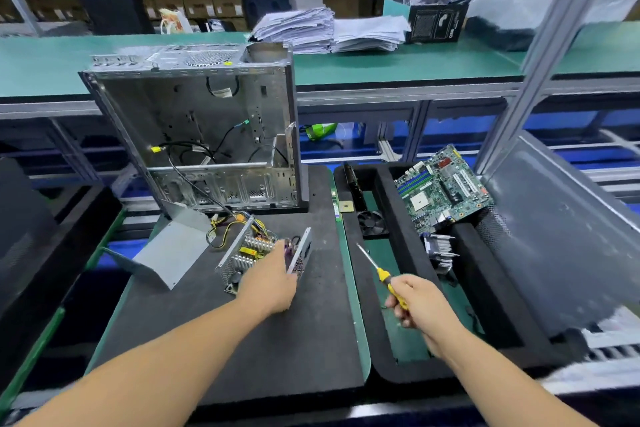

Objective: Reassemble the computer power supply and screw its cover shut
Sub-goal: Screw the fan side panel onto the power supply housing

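right hand (420,302) curled round screwdriver (381,274) — left hand (273,282) (fingers hidden) at power supply (258,255)

One head-worn wide-angle camera looks forward and down from the person's own standpoint. It sits close over the dark work mat (277,340), with shelving far behind. No second view exists.

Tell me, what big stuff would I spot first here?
The big empty silver metal computer case stands at the back of the dark mat. In front, the left hand grips the open power supply box with yellow wires, while the right hand holds a yellow-handled screwdriver.
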